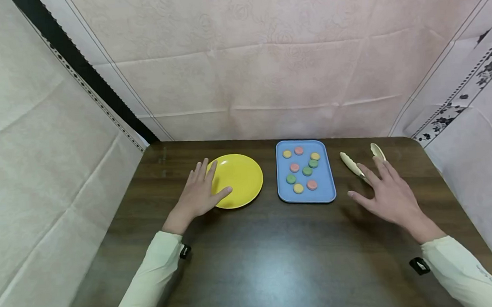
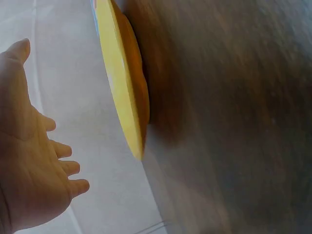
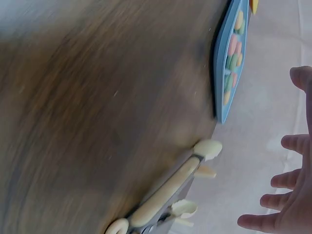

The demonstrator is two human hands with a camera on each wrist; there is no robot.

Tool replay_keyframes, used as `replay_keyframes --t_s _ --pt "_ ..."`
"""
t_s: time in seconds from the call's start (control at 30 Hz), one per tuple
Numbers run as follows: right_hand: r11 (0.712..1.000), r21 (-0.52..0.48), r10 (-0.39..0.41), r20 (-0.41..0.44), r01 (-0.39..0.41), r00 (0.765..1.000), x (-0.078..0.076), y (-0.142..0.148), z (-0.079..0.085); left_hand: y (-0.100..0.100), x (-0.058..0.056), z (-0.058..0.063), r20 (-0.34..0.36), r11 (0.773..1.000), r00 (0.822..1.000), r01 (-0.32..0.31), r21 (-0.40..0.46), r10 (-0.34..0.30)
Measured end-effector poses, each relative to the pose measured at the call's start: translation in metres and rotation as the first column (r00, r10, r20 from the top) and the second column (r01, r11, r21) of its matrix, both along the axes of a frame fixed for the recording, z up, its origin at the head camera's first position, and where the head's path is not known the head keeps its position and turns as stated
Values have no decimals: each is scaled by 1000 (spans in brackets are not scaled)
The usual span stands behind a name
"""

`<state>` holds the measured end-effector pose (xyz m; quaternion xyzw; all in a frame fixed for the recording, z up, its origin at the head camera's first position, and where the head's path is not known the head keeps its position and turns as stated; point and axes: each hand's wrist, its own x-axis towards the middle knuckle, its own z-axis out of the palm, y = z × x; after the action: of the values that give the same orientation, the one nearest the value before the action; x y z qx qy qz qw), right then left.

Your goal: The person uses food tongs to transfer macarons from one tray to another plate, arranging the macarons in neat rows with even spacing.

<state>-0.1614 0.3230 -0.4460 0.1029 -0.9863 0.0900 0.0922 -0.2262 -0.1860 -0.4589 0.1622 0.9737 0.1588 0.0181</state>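
Observation:
My left hand (image 1: 197, 191), fingers straight and slightly spread, hovers over the left rim of a round yellow plate (image 1: 243, 179). In the left wrist view a gap shows between that hand (image 2: 34, 156) and the plate's edge (image 2: 122, 78). On the right, my other hand (image 1: 390, 196) is spread above a pair of cream tongs (image 1: 350, 162) with scoop-shaped ends, covering part of them. The right wrist view shows the tongs (image 3: 165, 195) lying on the table, apart from the fingers. Neither hand holds anything.
Between the hands lies a blue rectangular tray (image 1: 324, 188) with several small pink, yellow and green macaron-like discs (image 1: 307, 171). Everything rests on a dark wooden table (image 1: 252, 256). Pale cloth (image 1: 266, 77) hangs behind the table and along both sides.

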Motion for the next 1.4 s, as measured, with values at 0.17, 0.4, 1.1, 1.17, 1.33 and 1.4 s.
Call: replay_keyframes --t_s 0.17,0.4,1.1,1.17,1.33,1.4 --pt "999 -28 -30 -10 30 1000 4 14 0 -10 -4 -4 52 993 998 -32 110 27" --pt "992 -88 -89 14 90 996 3 34 -1 -25 -7 -10 140 959 988 -104 262 69" --pt "929 -245 -250 141 279 958 -2 68 -20 -37 -5 -42 406 749 912 -309 587 58" --pt "924 -250 -258 154 290 954 -4 71 -23 -37 -4 -44 411 748 910 -304 590 46" --pt "916 -249 -272 189 314 944 -6 74 -29 -36 -1 -48 413 754 910 -289 590 25" --pt "915 -245 -277 200 322 940 -6 74 -31 -36 0 -49 411 753 911 -292 590 31"
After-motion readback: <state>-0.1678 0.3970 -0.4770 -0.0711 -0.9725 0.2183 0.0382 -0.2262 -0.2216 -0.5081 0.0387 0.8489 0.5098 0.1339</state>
